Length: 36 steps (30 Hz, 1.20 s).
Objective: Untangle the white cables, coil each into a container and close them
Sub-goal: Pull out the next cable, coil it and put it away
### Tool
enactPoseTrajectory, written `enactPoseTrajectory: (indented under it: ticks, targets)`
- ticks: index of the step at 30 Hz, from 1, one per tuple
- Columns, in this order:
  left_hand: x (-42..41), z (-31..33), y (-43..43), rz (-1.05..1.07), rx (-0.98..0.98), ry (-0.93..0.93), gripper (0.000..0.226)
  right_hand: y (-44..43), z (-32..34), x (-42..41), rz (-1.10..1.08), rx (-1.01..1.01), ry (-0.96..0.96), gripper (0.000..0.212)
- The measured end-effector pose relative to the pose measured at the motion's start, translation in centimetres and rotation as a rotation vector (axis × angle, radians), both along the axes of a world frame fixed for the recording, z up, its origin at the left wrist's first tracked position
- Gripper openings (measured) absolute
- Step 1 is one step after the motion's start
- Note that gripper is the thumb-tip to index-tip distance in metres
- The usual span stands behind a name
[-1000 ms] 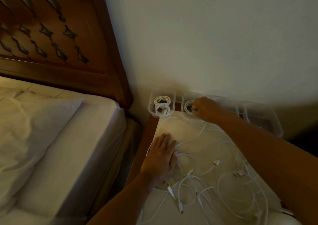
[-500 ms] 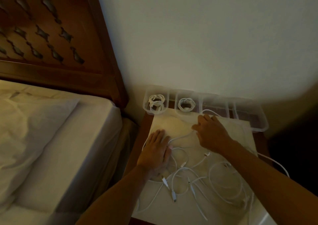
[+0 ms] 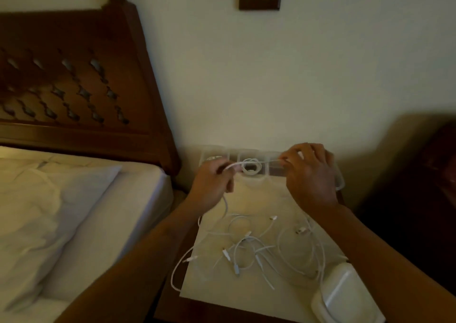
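White cable (image 3: 232,166) pinched between raised left hand (image 3: 212,187) and right hand (image 3: 308,174).

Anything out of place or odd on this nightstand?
One cable loop hangs off the mat's left edge toward the nightstand's edge and might slide down. The tangle beside it is expected; nothing looks damaged.

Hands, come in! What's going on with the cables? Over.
Left hand and right hand grip one white cable stretched between them. Coiled cable sits in container behind. Tangled pile waits on table.
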State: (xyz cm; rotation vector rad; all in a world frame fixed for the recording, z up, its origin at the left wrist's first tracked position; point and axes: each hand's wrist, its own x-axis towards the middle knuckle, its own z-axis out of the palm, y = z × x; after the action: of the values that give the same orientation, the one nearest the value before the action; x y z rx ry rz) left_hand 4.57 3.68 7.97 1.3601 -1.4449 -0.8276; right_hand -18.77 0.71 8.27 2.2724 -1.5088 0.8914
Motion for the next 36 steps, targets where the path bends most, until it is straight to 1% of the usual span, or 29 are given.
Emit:
enactPoseTrajectory:
  ticks: [2,3,4,6,7,9,10,12,14,15,16,17,19,20,21,22,23,24,25,26,27,28,29,30,32,33,34,35,36]
  targets:
    - [0.7,4.4,1.5,-0.132,0.032,0.219,0.024,1.3,1.6,-0.5,-0.020,-0.046,-0.010,0.027]
    - [1.0,6.2,2.2,-0.256,0.076,0.258,0.022,1.8,2.2,-0.6,-0.019,-0.045,-0.046,0.024]
    - [1.3,7.9,3.0,-0.382,0.134,0.207,0.020,2.2,3.0,-0.7,-0.021,-0.013,-0.142,0.022]
    - [1.7,10.0,4.7,-0.516,0.214,-0.059,0.017,2.6,4.6,-1.0,-0.030,0.083,-0.414,0.018]
    - [1.6,10.5,5.4,-0.502,0.208,-0.143,0.015,2.9,5.2,-1.2,-0.063,0.104,-0.455,0.017]
    - [0.6,11.1,6.5,-0.403,0.147,-0.138,0.018,3.8,5.5,-1.1,-0.132,0.118,-0.297,0.020]
    - [0.0,11.2,6.9,-0.379,0.093,-0.117,0.022,4.5,5.6,-0.6,-0.092,0.141,-0.238,0.028]
    - [-1.3,11.6,7.3,-0.372,-0.012,-0.105,0.025,5.8,6.3,0.7,0.079,0.166,-0.188,0.042]
    - [-2.1,12.1,7.3,-0.385,-0.075,-0.047,0.025,6.8,7.1,1.8,0.212,0.111,-0.146,0.032]
    - [-2.2,12.2,7.2,-0.402,-0.076,0.011,0.021,6.9,7.6,1.8,0.239,0.072,-0.189,0.027]
    - [-2.2,12.0,7.3,-0.429,-0.067,0.046,0.016,6.9,8.3,1.7,0.236,0.062,-0.299,0.026]
    - [-2.1,11.3,7.3,-0.448,-0.050,0.022,0.011,6.8,9.0,1.4,0.198,0.084,-0.425,0.026]
    - [-1.8,8.4,7.7,-0.434,0.011,-0.242,0.006,6.6,10.0,0.6,0.120,0.119,-0.617,0.025]
    - [-1.6,6.6,8.0,-0.424,0.059,-0.367,0.010,6.4,10.1,0.2,0.096,0.117,-0.680,0.025]
    - [-1.4,5.1,8.2,-0.404,0.103,-0.408,0.016,6.3,10.3,-0.2,0.075,0.115,-0.723,0.027]
    - [-1.2,3.9,8.4,-0.364,0.133,-0.363,0.022,6.3,10.3,-0.5,0.049,0.130,-0.725,0.028]
    - [-1.0,3.4,8.5,-0.305,0.141,-0.282,0.026,6.2,10.3,-0.8,0.002,0.161,-0.649,0.029]
    - [-0.9,3.6,8.4,-0.232,0.131,-0.185,0.027,6.2,10.1,-1.1,-0.053,0.206,-0.512,0.033]
    - [-0.9,4.3,8.2,-0.153,0.121,-0.100,0.029,6.4,9.8,-1.1,-0.095,0.256,-0.380,0.045]
    - [-1.0,5.2,7.9,-0.083,0.112,-0.040,0.030,6.7,9.5,-0.8,-0.106,0.284,-0.308,0.066]
    - [-1.2,6.2,7.5,-0.032,0.103,-0.016,0.032,7.3,9.4,-0.3,-0.069,0.269,-0.301,0.090]
    - [-1.5,7.3,7.2,-0.012,0.098,-0.022,0.032,7.9,9.5,0.3,0.000,0.212,-0.311,0.108]
    - [-1.9,8.4,7.1,-0.019,0.100,-0.058,0.032,8.5,9.7,0.9,0.057,0.137,-0.293,0.117]
    - [-2.3,9.4,7.0,-0.038,0.100,-0.099,0.032,9.0,9.8,1.3,0.086,0.062,-0.235,0.119]
    - [-3.1,10.9,6.9,-0.063,0.095,-0.099,0.031,9.6,9.9,2.0,0.096,-0.024,-0.021,0.109]
    - [-3.3,11.6,6.8,-0.068,0.101,-0.053,0.031,9.8,9.9,2.1,0.085,-0.032,0.108,0.093]
    - [-3.5,12.3,6.6,-0.079,0.107,-0.006,0.030,9.8,9.9,2.0,0.067,-0.028,0.224,0.070]
    - [-3.4,12.8,6.4,-0.118,0.114,0.043,0.029,9.7,10.0,1.7,0.042,-0.019,0.297,0.048]
    - [-3.1,13.0,6.4,-0.194,0.114,0.087,0.027,9.5,10.2,1.2,0.011,-0.011,0.316,0.035]
